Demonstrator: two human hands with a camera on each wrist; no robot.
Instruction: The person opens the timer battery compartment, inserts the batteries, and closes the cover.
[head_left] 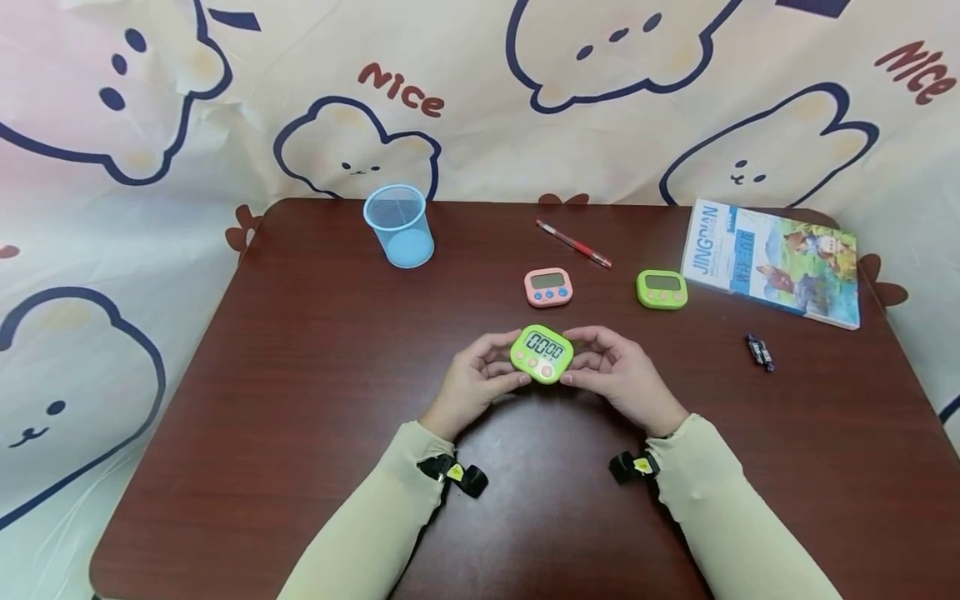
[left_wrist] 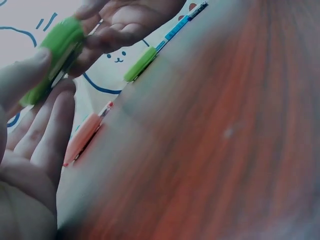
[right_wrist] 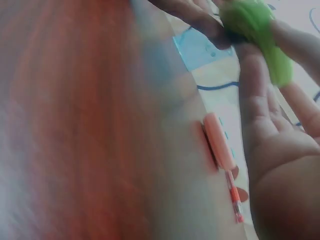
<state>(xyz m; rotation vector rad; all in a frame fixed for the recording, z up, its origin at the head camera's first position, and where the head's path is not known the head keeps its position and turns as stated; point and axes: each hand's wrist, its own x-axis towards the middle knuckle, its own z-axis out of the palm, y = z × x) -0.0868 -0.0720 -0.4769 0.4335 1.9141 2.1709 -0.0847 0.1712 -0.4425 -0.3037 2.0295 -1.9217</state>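
I am holding the green timer above the bench, left hand and right hand each grasping an edge; it looks light, rigid, smooth plastic, best pinched by its sides.

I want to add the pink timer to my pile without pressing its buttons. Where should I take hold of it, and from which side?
Probably by its two side edges, coming down from above. The pink timer lies flat on the table, face up, its blue buttons on the front, so a grip across the edges avoids them. The pen and the green timer lie apart from it, leaving both sides free.
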